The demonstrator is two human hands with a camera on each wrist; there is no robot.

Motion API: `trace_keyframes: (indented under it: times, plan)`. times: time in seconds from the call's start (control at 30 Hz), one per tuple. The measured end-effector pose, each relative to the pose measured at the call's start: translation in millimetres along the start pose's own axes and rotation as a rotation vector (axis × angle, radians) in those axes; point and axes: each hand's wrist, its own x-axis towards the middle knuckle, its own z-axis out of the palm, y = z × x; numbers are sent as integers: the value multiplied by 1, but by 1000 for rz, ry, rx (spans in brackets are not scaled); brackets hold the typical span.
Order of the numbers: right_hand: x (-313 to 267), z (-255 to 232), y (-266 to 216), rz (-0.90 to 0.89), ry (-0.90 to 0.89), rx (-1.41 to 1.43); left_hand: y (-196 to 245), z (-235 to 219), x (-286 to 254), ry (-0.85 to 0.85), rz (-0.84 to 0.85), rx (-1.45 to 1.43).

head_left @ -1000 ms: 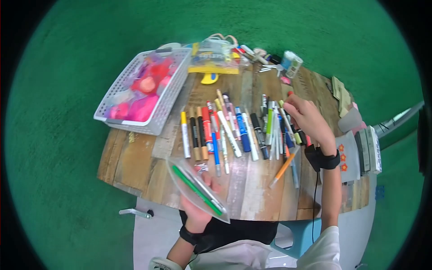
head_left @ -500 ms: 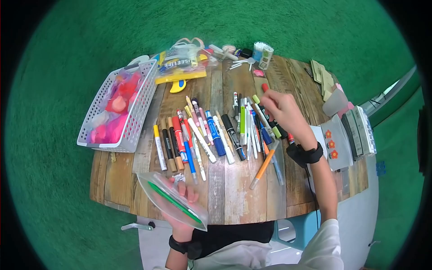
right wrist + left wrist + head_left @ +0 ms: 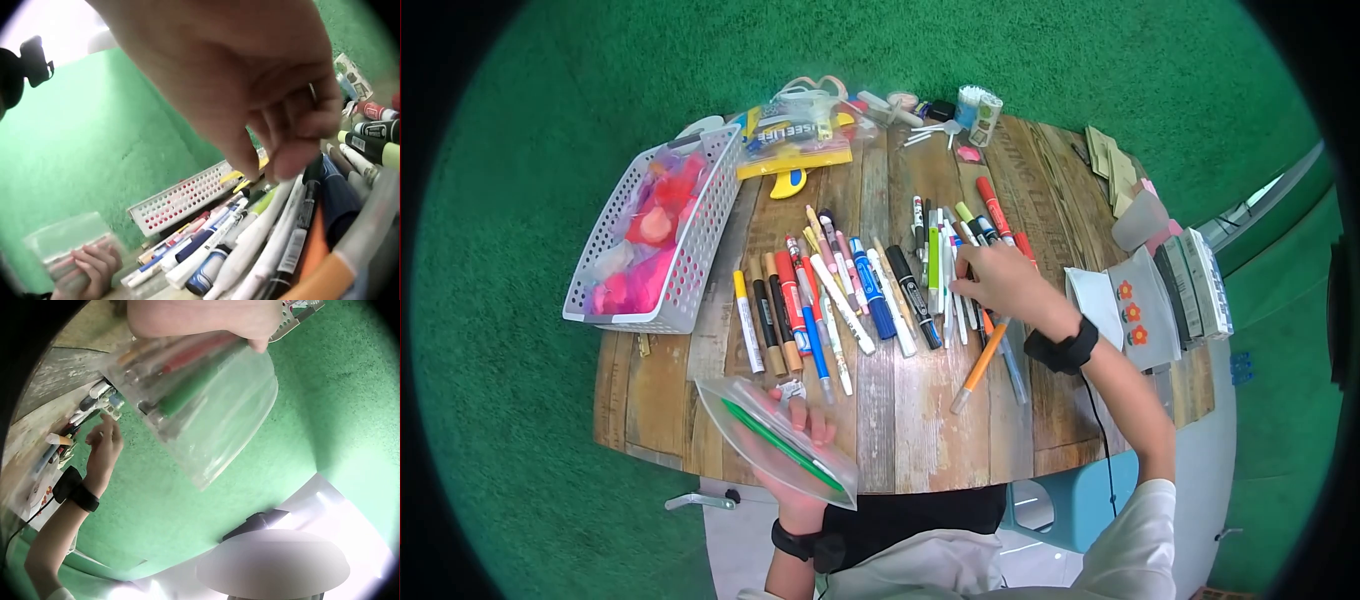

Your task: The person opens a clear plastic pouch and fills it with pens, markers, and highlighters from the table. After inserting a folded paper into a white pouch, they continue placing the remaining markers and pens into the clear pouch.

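My left hand (image 3: pixel 792 494) holds a translucent pouch (image 3: pixel 740 432) at the table's front edge, fingers curled over its far side. Inside lies a green pen (image 3: pixel 780 444); the left wrist view also shows a red pen (image 3: pixel 197 355) through the plastic. Above the right-hand group of loose pens, my right hand (image 3: pixel 1005 285) reaches down with bent fingers. In the right wrist view its thumb and forefinger stand apart, fingertips right at the upper end of a white pen (image 3: pixel 256 240). An orange pen (image 3: pixel 980 372) lies below this hand, and a red marker (image 3: pixel 992 205) lies beyond it.
More markers lie in a row on the left, including a black marker (image 3: pixel 912 290). A white basket (image 3: pixel 705 245) with pink packets stands at the left. A zip bag (image 3: pixel 795 137) lies at the back. Boxes (image 3: pixel 1200 280) and a flowered sheet (image 3: pixel 1145 315) are at the right.
My right hand has come away from the red marker, which now lies on the table, and moved left and nearer over the white pens. The left hand keeps the pouch.
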Motion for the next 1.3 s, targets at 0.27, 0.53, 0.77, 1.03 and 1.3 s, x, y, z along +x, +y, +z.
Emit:
trace_keyframes:
  times: [0.27,0.53,0.77,1.03,1.3]
  plan:
    - [3,4,-23,216,-3,-159,1,-6,-1,16,-15,-21]
    - [6,5,-26,194,-35,-259,0,-7,0,3,-26,-54]
    - [18,10,-10,151,-50,-245,0,-5,-1,21,-13,-29]
    - [21,-40,-9,224,-19,112,1,-7,0,5,-52,-29]
    - [-5,-65,5,272,-174,114,0,-2,-1,8,-58,10]
